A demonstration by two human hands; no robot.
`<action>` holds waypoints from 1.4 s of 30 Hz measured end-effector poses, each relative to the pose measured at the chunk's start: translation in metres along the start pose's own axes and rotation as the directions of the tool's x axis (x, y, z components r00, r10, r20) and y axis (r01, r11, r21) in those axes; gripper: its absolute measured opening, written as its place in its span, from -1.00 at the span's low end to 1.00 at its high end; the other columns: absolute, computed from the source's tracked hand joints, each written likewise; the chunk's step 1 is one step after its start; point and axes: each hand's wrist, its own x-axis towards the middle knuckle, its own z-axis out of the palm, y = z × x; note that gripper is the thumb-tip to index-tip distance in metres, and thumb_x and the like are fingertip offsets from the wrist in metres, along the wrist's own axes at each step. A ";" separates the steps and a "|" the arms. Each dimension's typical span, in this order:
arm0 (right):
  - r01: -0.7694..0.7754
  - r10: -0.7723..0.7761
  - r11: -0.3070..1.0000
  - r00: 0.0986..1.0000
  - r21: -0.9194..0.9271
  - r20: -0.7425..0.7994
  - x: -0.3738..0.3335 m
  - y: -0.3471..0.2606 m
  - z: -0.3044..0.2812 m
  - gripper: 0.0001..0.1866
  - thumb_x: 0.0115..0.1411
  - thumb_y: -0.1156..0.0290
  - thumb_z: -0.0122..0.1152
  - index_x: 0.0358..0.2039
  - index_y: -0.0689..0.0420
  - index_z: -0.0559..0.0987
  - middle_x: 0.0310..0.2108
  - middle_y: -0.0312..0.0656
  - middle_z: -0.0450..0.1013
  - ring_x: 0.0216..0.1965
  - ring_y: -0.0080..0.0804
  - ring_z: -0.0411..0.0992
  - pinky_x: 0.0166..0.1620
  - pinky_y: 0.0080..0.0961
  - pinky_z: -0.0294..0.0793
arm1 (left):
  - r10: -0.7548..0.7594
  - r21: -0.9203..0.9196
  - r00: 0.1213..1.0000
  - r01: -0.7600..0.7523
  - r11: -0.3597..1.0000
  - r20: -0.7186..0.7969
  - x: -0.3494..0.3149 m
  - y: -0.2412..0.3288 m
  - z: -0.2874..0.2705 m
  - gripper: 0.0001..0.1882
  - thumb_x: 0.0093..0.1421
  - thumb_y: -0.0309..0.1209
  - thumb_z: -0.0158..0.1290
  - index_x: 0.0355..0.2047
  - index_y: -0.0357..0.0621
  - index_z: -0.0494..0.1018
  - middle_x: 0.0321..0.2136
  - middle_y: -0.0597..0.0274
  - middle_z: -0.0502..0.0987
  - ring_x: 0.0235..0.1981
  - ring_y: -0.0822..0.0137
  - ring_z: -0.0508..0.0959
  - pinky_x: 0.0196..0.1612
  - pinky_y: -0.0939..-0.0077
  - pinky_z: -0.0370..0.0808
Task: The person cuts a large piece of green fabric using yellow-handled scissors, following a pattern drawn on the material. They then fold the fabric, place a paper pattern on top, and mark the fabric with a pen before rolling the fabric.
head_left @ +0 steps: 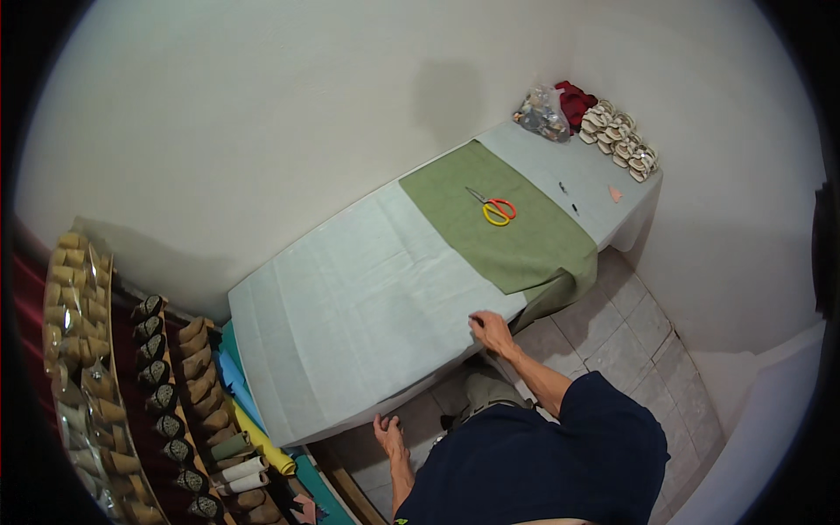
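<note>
My right hand [492, 332] is over the front edge of the table with the pale cover [341, 289], close to a green fabric piece [472, 197]. Its fingers are loosely bent with a gap between them, and I see nothing in them. Lower and to the left, my left hand [391, 433] hangs beside the same front edge, its fingers apart and holding nothing. The green fabric lies across the table, its near corner drooping over the edge. On it rest scissors [490, 208] with one red and one yellow handle loop, the blades pointing to the far left.
At the table's far right end sit a clear plastic bag [542, 114], red cloth [575, 103] and stacked pale sandal-like pieces [618, 138]. A pinkish scrap [615, 193] lies nearer. Racks of shoe-like pieces [83, 306] and a yellow roll [262, 440] stand left.
</note>
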 end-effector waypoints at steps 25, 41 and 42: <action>0.118 -0.019 0.892 0.975 -0.436 0.223 0.370 0.167 -0.157 -0.46 0.07 0.13 0.40 -0.03 0.21 0.55 -0.14 0.11 0.57 -0.12 0.08 0.59 -0.03 -0.01 0.56 | -0.083 -0.132 0.974 0.113 0.985 0.212 -0.069 0.056 0.464 -0.25 0.22 -0.43 0.24 0.37 -0.33 0.20 -0.21 0.19 0.56 -0.32 0.40 0.54 -0.23 0.53 0.52; -0.402 0.242 0.761 0.904 -0.509 -0.352 0.276 0.333 -0.424 -0.58 0.28 0.18 0.25 0.07 0.09 0.48 -0.04 -0.01 0.52 -0.11 0.11 0.56 -0.06 0.02 0.53 | 0.182 -0.236 0.969 -0.141 0.962 0.166 -0.086 0.068 0.504 -0.72 0.31 -0.30 0.21 -0.15 -0.26 0.48 -0.30 0.34 0.51 -0.24 0.45 0.44 -0.10 0.53 0.37; -0.419 0.264 0.756 0.898 -0.503 -0.351 0.271 0.331 -0.430 -0.59 0.29 0.18 0.25 0.07 0.10 0.49 -0.04 -0.01 0.52 -0.11 0.11 0.54 -0.04 0.00 0.52 | 0.140 -0.302 0.975 -0.083 0.950 0.174 -0.094 0.075 0.511 -0.74 0.31 -0.31 0.20 -0.16 -0.25 0.48 -0.30 0.34 0.51 -0.24 0.45 0.44 -0.10 0.53 0.37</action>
